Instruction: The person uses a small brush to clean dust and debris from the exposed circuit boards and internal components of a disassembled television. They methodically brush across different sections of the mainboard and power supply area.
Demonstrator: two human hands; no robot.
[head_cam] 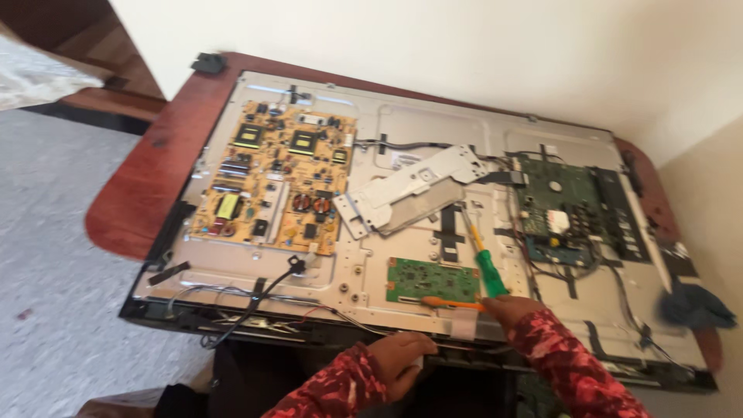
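Screwdrivers fill the right hand (511, 308): a green-handled screwdriver (489, 267) whose shaft slants up and away from the knuckles, and an orange-handled screwdriver (453, 303) lying flat out to the left of the fingers, both pinched in the closed grip. Just beyond that hand, touching the orange handle, sits a small green circuit board (432, 280) on the bare metal back of a television (371, 255), which lies face down on a reddish-brown desk (128, 201). The left hand (398, 360) curls over the near edge of the television, fingers pressed together against the black frame (what it grips under there is hidden). Past the green screwdriver's tip rests a loose grey metal bracket (410, 190), tilted. Far to the left of both hands is a large yellow circuit board (275, 178) with black and yellow parts; up and to the right of the right hand is a darker green circuit board (561, 201) carrying a small white square label. A white sticker (405, 160) lies beyond the bracket. A blue cloth (693, 306) sits well to the right of the right hand.
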